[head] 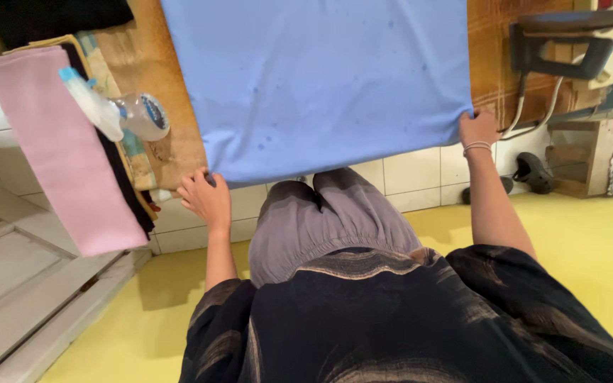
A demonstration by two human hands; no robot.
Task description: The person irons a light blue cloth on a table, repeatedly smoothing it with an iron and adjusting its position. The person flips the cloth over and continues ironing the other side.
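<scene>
A blue cloth (321, 78) lies spread flat over the ironing table (172, 152), its near edge hanging at the table's front edge. The left hand (206, 198) pinches the cloth's near left corner, fingers closed on the fabric. The right hand (478, 128) grips the near right corner likewise, a bracelet at the wrist. At the table's left edge lie a spray bottle (118, 113) and a folded pink cloth (58, 149). An iron (565, 46) stands at the far right corner.
</scene>
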